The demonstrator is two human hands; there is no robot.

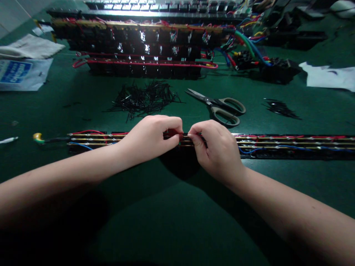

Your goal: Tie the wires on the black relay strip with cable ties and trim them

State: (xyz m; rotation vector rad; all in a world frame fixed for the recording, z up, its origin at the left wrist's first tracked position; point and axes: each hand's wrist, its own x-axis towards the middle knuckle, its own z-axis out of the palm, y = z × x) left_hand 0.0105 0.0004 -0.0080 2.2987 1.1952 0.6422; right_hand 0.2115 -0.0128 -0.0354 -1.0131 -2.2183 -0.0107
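A long black strip assembly (294,147) lies across the green table, with brass-coloured rods and red and blue wires running along it. Over its middle, my left hand (155,135) is closed, thumb and forefinger pinched at the rods. Just to the right, my right hand (217,147) pinches at the same spot, its fingertips a small gap from the left ones. Whatever sits between either pair of fingertips is too small to make out. Beyond the hands lie a pile of thin black cable ties (144,98) and scissors (222,107) with their blades toward the left.
Several wired black assemblies (144,40) stand in a row at the back. A smaller bunch of black ties (280,108) lies right of the scissors. A printed plastic bag (24,74) and a cloth (30,47) are at the left, white paper (330,75) at the right.
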